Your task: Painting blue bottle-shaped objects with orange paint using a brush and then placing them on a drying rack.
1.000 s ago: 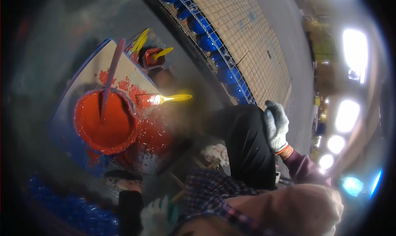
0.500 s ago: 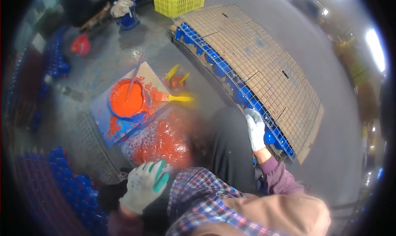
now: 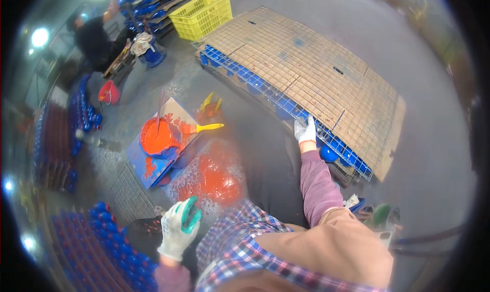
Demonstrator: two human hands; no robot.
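My right hand, in a white glove, reaches forward to the near long edge of a wire mesh rack. Its thumb lies up against the wires and the fingers are closed on the edge, partly hidden. Under the mesh, shiny blue rounded pieces show along that side; a brown board covered by wire grid lies on top. My left hand, gloved in white with green fingertips, hovers by my lap. Its fingers are loosely bent, apart from the thumb, with nothing visible between them.
Left of my knees, a bucket of orange paint with a stick stands on a stained board, beside a yellow-handled brush. Paint-smeared plastic lies nearer. Stacked racks of blue pieces stand left; a yellow crate and another person are farther off.
The view has shifted. My right arm stretches farther out, and its hand sits farther along the rack's edge from the near corner. My left hand has tilted more upright.
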